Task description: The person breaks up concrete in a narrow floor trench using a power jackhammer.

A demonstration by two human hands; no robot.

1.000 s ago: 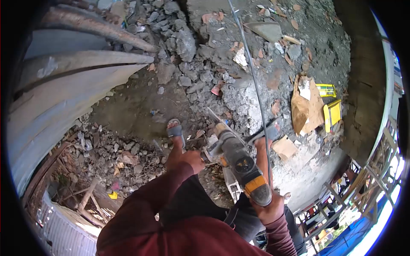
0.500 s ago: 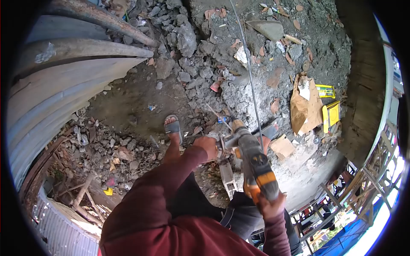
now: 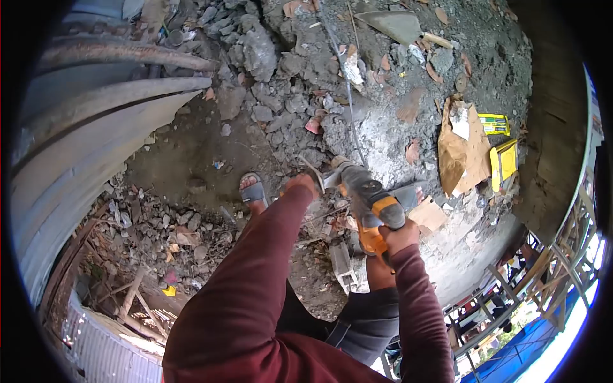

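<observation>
I hold an orange and black rotary hammer with both hands, its nose pointing forward over the broken ground. My left hand is closed round the side handle. My right hand grips the rear handle. The tool's tip is hard to make out against the grey rubble. A thin grey cord or rod runs from near the nose toward the top of the view. My sandalled foot stands on bare soil left of the tool.
Corrugated metal sheets and a rusty pipe line the left. Ahead lies a trowel. Right of the tool are torn brown paper and a yellow item. A wooden board borders the right; loose stones lie lower left.
The rotary hammer and my right hand have moved forward, away from my body. My left hand has moved slightly left and forward. The thin grey line has shifted left.
</observation>
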